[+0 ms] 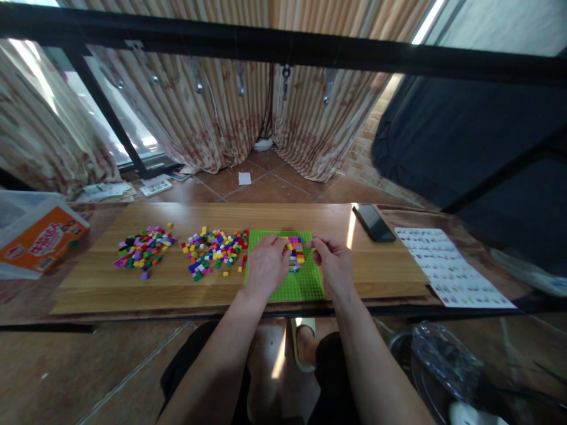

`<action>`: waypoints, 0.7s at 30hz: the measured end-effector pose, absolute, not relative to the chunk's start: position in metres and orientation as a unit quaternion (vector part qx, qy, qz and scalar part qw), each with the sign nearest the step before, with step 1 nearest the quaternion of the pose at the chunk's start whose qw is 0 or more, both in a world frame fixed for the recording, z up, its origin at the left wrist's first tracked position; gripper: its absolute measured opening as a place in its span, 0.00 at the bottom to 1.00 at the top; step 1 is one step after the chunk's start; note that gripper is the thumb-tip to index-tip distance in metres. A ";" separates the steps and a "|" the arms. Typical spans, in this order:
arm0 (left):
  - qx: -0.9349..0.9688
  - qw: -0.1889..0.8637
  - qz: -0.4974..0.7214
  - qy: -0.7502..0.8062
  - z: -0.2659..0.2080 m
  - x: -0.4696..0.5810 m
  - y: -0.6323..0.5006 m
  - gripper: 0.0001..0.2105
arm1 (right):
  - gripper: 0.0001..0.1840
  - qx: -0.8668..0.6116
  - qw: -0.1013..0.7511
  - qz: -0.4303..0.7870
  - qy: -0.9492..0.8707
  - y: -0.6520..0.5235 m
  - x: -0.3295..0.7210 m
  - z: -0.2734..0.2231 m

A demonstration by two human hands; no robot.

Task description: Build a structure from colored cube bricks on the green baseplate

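A green studded baseplate (305,287) lies on the wooden board, with a small multicoloured block of toy bricks (297,250) built on it. My left hand (267,267) reaches over the plate's left half, fingers pinched at the left side of the built block. Yellow shows at those fingertips, but I cannot tell if it is a held brick or part of the block. On the other side, my right hand (335,264) hovers by the plate's right edge, thumb and fingertips pressed together. Whatever it may hold is too small to make out.
Two piles of loose bricks, a nearer pile (217,251) and a farther pile (144,248), lie to the left. A plastic tub (42,236) stands at far left. Rightward are a phone (374,223) and a printed sheet (449,265). A dark bar (283,47) crosses above.
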State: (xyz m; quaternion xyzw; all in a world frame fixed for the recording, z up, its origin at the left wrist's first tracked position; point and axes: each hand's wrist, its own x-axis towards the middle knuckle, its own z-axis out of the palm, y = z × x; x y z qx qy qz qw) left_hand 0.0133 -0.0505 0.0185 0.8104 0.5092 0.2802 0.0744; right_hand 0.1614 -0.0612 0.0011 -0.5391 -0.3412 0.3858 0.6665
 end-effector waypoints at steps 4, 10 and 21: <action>0.809 0.067 0.284 0.511 0.018 0.012 -0.050 0.07 | 0.13 -0.546 0.658 0.387 -0.345 -0.060 0.163 0.000; 0.812 0.047 0.260 0.521 0.022 0.012 -0.051 0.08 | 0.13 -0.563 0.644 0.383 -0.348 -0.059 0.163 -0.003; 0.801 0.063 0.264 0.534 0.021 0.020 -0.050 0.08 | 0.12 -0.563 0.639 0.382 -0.360 -0.057 0.161 -0.005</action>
